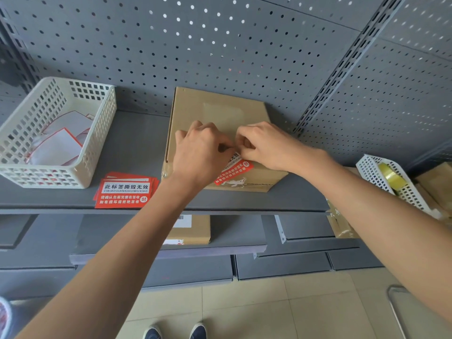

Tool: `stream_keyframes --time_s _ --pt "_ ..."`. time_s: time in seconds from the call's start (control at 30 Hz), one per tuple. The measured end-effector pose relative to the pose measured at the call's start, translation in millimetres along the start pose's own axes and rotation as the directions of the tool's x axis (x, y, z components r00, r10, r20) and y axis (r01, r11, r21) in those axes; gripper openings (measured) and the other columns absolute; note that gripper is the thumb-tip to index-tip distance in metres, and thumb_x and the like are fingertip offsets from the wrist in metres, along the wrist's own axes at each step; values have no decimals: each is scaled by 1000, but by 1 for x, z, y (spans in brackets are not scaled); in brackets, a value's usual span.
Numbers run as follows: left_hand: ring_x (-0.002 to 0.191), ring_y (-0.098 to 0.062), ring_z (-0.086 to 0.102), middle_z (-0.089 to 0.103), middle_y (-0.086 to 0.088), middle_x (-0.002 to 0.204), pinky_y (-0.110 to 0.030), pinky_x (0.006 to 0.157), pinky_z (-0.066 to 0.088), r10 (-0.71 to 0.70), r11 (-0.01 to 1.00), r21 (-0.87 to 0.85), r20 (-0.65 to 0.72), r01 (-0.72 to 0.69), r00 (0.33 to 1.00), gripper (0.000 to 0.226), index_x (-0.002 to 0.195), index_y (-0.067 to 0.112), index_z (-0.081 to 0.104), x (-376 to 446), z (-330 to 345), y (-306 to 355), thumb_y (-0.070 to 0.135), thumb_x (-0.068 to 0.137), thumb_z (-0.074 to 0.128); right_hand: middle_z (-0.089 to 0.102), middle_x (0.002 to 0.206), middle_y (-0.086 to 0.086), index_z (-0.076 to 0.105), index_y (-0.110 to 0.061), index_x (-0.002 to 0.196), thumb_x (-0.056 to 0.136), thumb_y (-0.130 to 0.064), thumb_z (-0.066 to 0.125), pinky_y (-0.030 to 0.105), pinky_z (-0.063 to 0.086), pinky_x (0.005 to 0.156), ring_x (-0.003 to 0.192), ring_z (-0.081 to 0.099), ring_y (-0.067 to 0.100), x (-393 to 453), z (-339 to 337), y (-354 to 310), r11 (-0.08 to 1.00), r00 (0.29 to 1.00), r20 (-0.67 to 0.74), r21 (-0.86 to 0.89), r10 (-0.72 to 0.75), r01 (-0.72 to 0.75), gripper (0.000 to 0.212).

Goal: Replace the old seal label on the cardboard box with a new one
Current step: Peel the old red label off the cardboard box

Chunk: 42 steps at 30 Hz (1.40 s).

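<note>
Seal label (233,170) between pinching fingertips (236,149)

Head view, downward, near shelf (137,143)

Both hands (200,152) (264,145) pinching red seal label (233,171) at front edge of cardboard box (220,111) on grey shelf (137,143)

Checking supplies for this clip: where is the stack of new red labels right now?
In the head view, the stack of red labels lies on the grey shelf, left of the cardboard box and just in front of the white basket.
</note>
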<state>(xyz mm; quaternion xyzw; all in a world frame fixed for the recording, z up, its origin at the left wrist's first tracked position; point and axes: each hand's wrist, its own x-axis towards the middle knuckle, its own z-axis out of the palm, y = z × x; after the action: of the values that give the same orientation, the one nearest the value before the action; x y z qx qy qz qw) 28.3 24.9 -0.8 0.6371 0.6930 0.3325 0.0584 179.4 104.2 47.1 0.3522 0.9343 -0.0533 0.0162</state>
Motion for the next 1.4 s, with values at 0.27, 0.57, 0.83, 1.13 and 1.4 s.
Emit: stream_keyframes --time_s 0.27,0.57,0.83,1.13,1.4 --pt "102 -25 51 65 5 94 -38 79 27 -9 999 36 81 6 997 17 88 27 74 8 4 1 23 94 59 63 93 -5 70 -14 103 97 -14 60 27 42 72 78 55 10 -6 9 11 985 991 -115 165 71 -52 12" --pt "119 -28 47 59 -5 117 -42 85 26 -29 975 220 246 -27 969 20 107 21 66 18 3 12 24 104 46 69 97 -4 74 -15 103 98 -12 59 10 40 71 78 57 -1 -10 18 13 945 971 -178 310 161 -100 16" --pt "114 -28 46 55 -4 114 -40 82 21 15 966 251 176 -60 984 18 110 18 62 11 13 9 19 104 45 67 93 -6 75 -17 99 96 -9 61 5 39 68 75 55 -5 -12 31 11 889 939 -225 435 259 -141 16" --pt "110 -26 46 56 -2 113 -41 85 23 65 978 187 144 -91 987 27 110 19 62 5 14 3 29 108 36 61 88 -7 78 -22 97 91 -18 69 12 40 66 70 54 3 -17 36 8 833 933 -206 534 294 -145 12" --pt "110 -24 47 58 0 113 -36 82 17 60 991 110 136 -75 989 23 106 22 62 4 11 1 27 107 40 62 83 -12 80 -21 87 83 -13 81 13 44 70 71 59 0 -21 41 0 771 919 -249 631 305 -85 10"
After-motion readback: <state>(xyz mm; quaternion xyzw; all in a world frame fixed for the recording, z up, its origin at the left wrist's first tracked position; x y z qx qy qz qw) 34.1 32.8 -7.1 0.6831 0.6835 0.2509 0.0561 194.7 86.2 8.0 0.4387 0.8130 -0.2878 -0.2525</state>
